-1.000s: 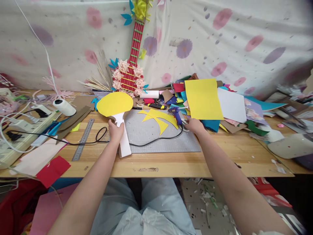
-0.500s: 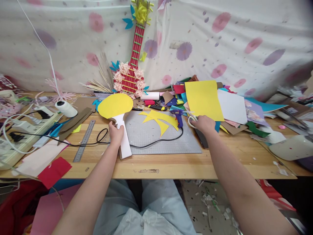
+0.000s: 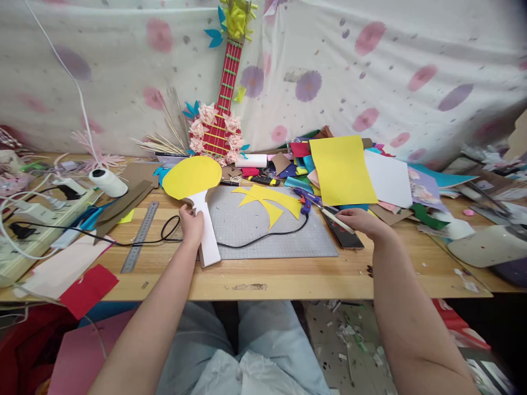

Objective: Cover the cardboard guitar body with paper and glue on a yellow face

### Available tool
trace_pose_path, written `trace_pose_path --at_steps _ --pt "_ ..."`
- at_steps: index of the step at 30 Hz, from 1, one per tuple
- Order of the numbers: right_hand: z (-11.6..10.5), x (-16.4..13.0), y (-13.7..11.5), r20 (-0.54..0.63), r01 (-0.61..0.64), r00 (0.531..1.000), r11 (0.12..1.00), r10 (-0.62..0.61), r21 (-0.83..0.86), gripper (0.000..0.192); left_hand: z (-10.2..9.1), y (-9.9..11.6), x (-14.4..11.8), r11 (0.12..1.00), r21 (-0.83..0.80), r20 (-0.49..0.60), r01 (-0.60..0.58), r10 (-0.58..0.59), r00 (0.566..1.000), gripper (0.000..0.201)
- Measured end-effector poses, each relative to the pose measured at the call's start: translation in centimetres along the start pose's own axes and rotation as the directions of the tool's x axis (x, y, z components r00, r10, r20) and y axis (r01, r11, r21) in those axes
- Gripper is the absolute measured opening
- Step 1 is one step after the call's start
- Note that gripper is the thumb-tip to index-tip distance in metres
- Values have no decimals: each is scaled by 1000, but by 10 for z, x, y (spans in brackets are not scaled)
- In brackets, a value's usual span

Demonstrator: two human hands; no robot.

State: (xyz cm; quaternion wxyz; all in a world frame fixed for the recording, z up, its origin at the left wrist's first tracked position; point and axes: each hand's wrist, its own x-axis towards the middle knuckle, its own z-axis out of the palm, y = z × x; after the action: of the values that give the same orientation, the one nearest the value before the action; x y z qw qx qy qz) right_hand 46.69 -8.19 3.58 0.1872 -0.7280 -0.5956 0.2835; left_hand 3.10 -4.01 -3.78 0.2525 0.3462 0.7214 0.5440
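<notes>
Gripping the white handle of the yellow paddle (image 3: 193, 178) at centre frame, the left hand (image 3: 190, 225) steadied it on the tabletop (image 3: 288, 274); the right hand (image 3: 362, 222) pinched a white stick (image 3: 335, 219), likely glue to load into the glue gun (image 3: 303, 200) next.

The right hand (image 3: 364, 224) hides the near end of the scissors (image 3: 325, 207).

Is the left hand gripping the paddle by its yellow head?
No, the left hand grips the paddle at its white handle.

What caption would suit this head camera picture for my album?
Left hand grips a yellow paddle; right hand holds scissors over a cluttered craft table.
</notes>
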Motion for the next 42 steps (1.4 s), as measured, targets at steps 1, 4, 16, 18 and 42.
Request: trace_pose_path --at_steps 1,4,16,18,42 --pt "2 2 -4 62 -9 998 999 5 54 27 1 0 0 1000 -22 -13 5 -6 1000 58" --pt "17 9 -20 141 47 987 975 -79 217 28 2 -3 2 997 -74 -28 10 -12 1000 57" --pt "169 30 -156 9 220 970 896 -242 386 49 3 16 -25 899 -436 -33 40 -60 998 64" --pt "178 28 -173 35 226 968 919 -250 323 50 3 24 -37 844 -521 32 131 -134 990 67" --pt "132 37 -169 304 232 936 959 -176 -160 89 1 65 -4 692 460 120 -556 572 811 38"
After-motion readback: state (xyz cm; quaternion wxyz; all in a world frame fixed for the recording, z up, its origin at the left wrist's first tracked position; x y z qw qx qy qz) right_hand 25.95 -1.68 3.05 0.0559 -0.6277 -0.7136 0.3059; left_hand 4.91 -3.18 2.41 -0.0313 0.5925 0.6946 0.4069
